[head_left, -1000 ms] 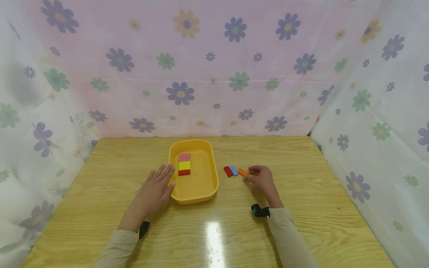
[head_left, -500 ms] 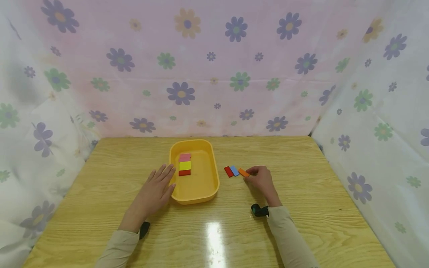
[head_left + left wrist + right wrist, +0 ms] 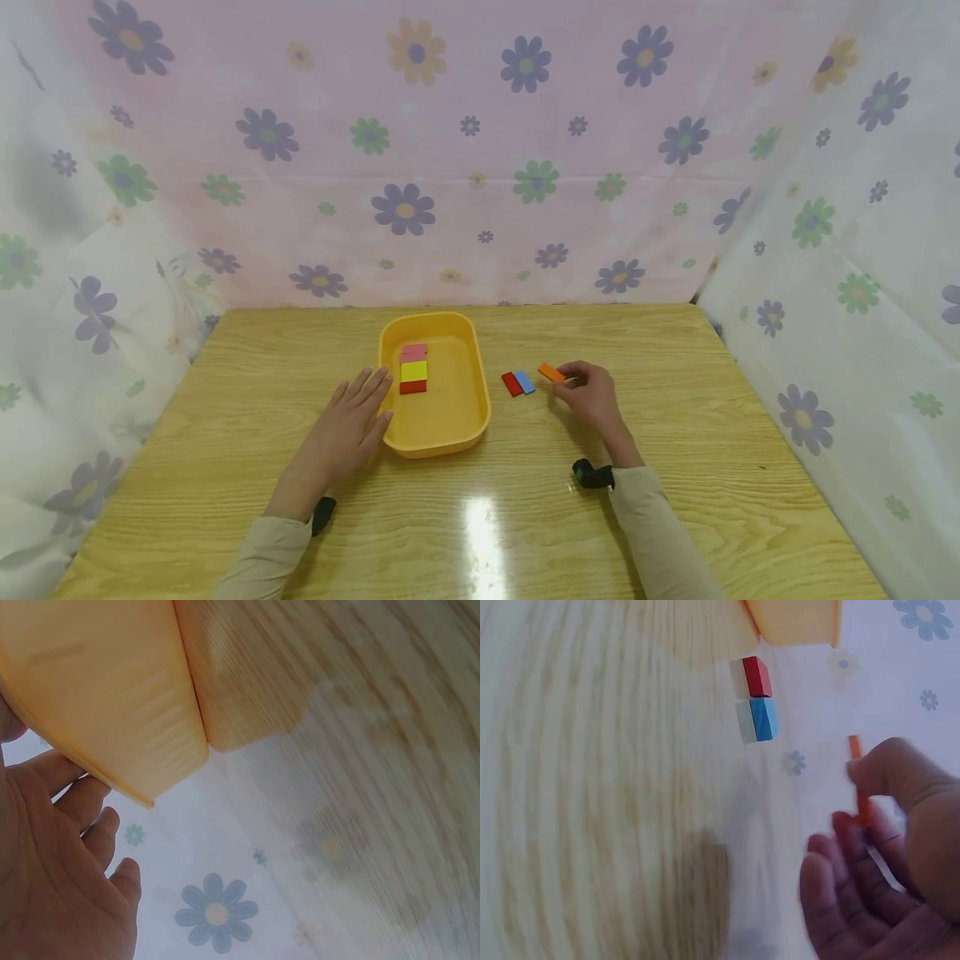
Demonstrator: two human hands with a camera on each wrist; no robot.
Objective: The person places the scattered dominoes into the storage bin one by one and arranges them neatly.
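Note:
My right hand (image 3: 592, 397) pinches a thin, flat orange block (image 3: 551, 372) between thumb and fingers. In the right wrist view the orange block (image 3: 861, 787) is held above the wooden table. Just left of it, a red block (image 3: 512, 384) and a light-blue block (image 3: 525, 382) lie side by side on the table. My left hand (image 3: 341, 433) rests its extended fingers over the left rim of a yellow plastic tray (image 3: 471, 367). From the left wrist view, the fingers of that hand (image 3: 67, 855) touch the tray's outer edge.
Inside the tray, pink blocks (image 3: 414, 352), a yellow block (image 3: 413, 372) and a red block (image 3: 412, 387) form a column along the left side. A flower-patterned cloth (image 3: 450, 150) hangs behind the wooden table (image 3: 675, 517) and at both sides.
My right hand has taken hold of the orange block and lifted it off the table, slightly back and to the right. My left hand and the tray have stayed put.

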